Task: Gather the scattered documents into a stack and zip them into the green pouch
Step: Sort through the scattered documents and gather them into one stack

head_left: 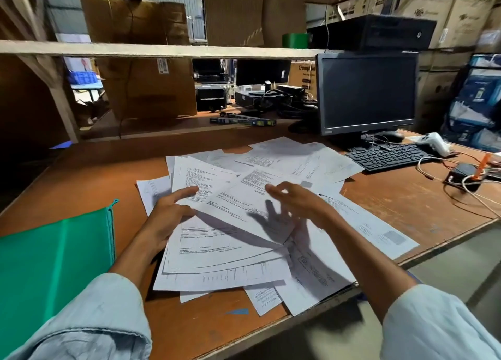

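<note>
Several white printed documents (233, 251) lie overlapping in a loose pile at the middle of the brown table (393, 197). My left hand (169, 216) grips the left edge of a few upper sheets, thumb on top. Just above the pile on its right side hovers my right hand (298, 200), fingers spread, casting a shadow on the paper and holding nothing. More sheets (292, 156) spread toward the monitor and the right. The green pouch (51, 259) lies flat at the table's left, its zipper edge facing the pile.
A black monitor (367, 94) and keyboard (387, 156) stand at the back right, with a white handheld device (433, 143), cables and a small black adapter (461, 175) beyond. Some sheets overhang the table's front edge (311, 300). Cardboard boxes and a shelf stand behind.
</note>
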`<state>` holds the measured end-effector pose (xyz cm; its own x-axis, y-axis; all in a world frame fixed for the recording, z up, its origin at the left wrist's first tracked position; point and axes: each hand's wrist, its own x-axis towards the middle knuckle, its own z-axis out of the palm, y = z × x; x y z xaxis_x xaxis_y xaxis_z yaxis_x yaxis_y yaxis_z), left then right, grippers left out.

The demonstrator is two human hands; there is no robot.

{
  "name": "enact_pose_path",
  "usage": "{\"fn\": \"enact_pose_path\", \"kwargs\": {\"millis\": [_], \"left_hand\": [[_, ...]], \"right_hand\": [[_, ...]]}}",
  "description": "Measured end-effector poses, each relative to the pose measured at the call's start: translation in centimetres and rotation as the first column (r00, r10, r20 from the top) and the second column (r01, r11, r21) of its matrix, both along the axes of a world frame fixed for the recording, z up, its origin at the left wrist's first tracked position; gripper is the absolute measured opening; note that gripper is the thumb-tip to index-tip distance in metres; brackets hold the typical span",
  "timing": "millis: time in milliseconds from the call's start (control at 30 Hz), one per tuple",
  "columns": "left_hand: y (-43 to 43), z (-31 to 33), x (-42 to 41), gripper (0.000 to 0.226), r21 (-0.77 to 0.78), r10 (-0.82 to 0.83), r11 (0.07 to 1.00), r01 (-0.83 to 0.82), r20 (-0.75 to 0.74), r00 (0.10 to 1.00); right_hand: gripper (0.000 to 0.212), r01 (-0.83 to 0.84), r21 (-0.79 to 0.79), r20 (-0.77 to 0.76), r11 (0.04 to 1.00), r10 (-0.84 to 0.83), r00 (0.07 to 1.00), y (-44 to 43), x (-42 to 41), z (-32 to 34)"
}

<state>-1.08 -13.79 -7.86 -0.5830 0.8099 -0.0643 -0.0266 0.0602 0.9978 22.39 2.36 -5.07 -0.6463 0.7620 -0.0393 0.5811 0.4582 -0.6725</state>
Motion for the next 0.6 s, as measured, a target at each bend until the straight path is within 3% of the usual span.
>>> {"fn": "enact_pose_path", "kwargs": {"millis": [100, 167, 333, 467, 533, 600], "left_hand": [[-0.1, 0.2, 0.2, 0.05, -0.016, 0.036, 0.999, -0.037, -0.048, 0.998], [-0.1, 0.5, 0.4, 0.045, 0.004, 0.047, 0.999, -0.047, -0.074, 0.996], [-0.1, 0.6, 0.9, 0.036, 0.068, 0.005, 0.998, -0.003, -0.027, 1.0], [-0.4, 0.2, 0.4, 0.059, 0.014, -0.043, 0.999, 0.044, -0.044, 0.998], [-0.5, 0.1, 0.4, 0.068, 0.041, -0.022, 0.999, 0.024, -0.035, 0.999], [-0.6, 0.3, 0.6, 0.071, 0.108, -0.009, 0.994, 0.012, -0.028, 1.0]], "right_hand": [[0.067, -0.163, 0.164, 0.291, 0.973, 0.111, 0.95, -0.4, -1.5, -1.5], [0.06, -0.262, 0.207, 0.397, 0.943, 0.164, 0.903, -1.1, -2.2, -1.7], [0.037, -0.457, 0.192, 0.395, 0.869, 0.358, 0.846, -2.6, -2.3, -0.5], [0.05, -0.596, 0.168, 0.432, 0.785, 0.484, 0.761, -3.1, -2.8, -0.5], [0.053, -0.585, 0.209, 0.385, 0.784, 0.484, 0.786, -3.0, -3.0, -0.9], [0.054, -0.428, 0.333, 0.223, 0.841, 0.371, 0.902, -2.2, -3.0, -1.6]]}}
